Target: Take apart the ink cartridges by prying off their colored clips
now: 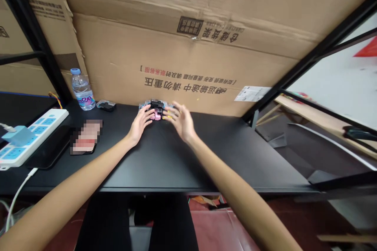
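Note:
A small cluster of black, pink and yellow items (157, 110) lies at the back of the black table (147, 164), close to the cardboard. My left hand (140, 124) is at the left side of this cluster, fingers apart and nothing in its palm. On the right side, my right hand (182, 120) has its fingers spread over the yellow part. Whether the fingertips touch the items is hard to tell. The fingers partly hide both ends of the cluster.
At the left are a water bottle (83, 90), a small dark packaged item (106, 105), a phone (86, 137), a black device (50, 149) and a white power strip (32, 135). Printed cardboard (176, 59) stands behind the table, between black metal frame bars (294, 62).

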A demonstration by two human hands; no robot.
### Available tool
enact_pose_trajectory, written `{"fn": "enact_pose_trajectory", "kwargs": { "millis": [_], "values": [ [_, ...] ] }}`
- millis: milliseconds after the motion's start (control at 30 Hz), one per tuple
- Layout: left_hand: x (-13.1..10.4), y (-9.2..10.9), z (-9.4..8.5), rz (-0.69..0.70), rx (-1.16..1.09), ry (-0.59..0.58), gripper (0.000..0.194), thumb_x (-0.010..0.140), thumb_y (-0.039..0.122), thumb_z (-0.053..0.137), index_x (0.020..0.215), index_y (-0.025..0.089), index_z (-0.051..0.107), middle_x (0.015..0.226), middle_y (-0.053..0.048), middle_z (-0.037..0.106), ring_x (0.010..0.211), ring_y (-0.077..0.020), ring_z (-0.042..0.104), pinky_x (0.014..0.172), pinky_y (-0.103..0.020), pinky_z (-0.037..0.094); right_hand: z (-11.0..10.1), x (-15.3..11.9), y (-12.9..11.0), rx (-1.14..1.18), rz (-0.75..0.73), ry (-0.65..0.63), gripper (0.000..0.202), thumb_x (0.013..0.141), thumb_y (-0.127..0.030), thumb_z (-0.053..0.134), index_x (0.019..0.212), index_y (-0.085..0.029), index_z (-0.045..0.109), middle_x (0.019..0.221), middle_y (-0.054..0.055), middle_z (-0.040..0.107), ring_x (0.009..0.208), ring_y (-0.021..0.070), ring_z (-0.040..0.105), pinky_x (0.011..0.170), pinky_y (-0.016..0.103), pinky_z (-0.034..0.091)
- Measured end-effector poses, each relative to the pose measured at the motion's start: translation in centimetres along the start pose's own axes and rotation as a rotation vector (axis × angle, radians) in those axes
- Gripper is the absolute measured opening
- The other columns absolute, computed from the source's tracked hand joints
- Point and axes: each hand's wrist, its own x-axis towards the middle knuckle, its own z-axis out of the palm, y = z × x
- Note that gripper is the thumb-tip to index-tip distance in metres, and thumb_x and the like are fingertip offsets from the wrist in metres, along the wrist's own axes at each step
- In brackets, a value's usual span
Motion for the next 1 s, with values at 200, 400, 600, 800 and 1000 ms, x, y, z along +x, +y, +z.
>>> {"fn": "enact_pose_trajectory", "kwargs": {
  "millis": [200,400,600,800,1000],
  "values": [
    [0.8,-0.2,-1.3,0.006,0.032,-0.118,0.068,0.103,0.068,0.046,0.159,0.030,0.053,0.165,-0.010,0.057,0.156,-0.0326,0.049,0.127,-0.053,0.038,-0.7,-0.1,1.9,0.045,0.086,0.014,0.056,0.099,-0.070,0.059,0.130,-0.024,0.072,0.111,0.009,0.081,0.106,0.0263,0.076,0.096,0.042,0.061],
    [1.3,0.1,-2.0,0.009,0.074,-0.033,0.069,0.104,0.070,0.044,0.156,0.027,0.056,0.160,-0.012,0.061,0.149,-0.0338,0.055,0.122,-0.052,0.043,-0.9,-0.3,1.6,0.028,0.108,-0.001,0.060,0.099,-0.071,0.058,0.134,-0.025,0.071,0.117,0.010,0.080,0.108,0.0278,0.075,0.095,0.044,0.061],
    [1.7,-0.3,-1.2,-0.037,0.133,0.007,0.071,0.104,0.073,0.037,0.142,0.021,0.066,0.143,-0.015,0.073,0.131,-0.0312,0.068,0.101,-0.041,0.057,-1.1,-0.1,1.7,0.028,0.124,-0.034,0.059,0.101,-0.070,0.054,0.137,-0.026,0.069,0.121,0.010,0.081,0.110,0.0275,0.076,0.096,0.044,0.062],
    [2.5,-0.2,-1.0,-0.079,0.091,0.015,0.069,0.105,0.071,0.035,0.134,0.018,0.069,0.120,-0.014,0.079,0.097,-0.0241,0.077,0.078,-0.033,0.062,-1.0,0.2,1.7,0.007,0.140,-0.020,0.060,0.102,-0.071,0.051,0.136,-0.026,0.070,0.123,0.011,0.081,0.112,0.0282,0.077,0.096,0.046,0.063],
    [1.8,1.5,-2.0,-0.125,-0.214,-0.007,0.087,0.102,0.083,0.020,0.156,0.025,0.055,0.156,-0.015,0.063,0.140,-0.0340,0.064,0.106,-0.050,0.060,-1.6,0.3,0.3,0.207,0.164,0.055,0.067,0.096,-0.076,0.046,0.133,-0.026,0.071,0.143,0.015,0.073,0.138,0.0325,0.066,0.114,0.055,0.056]
  ]
}}
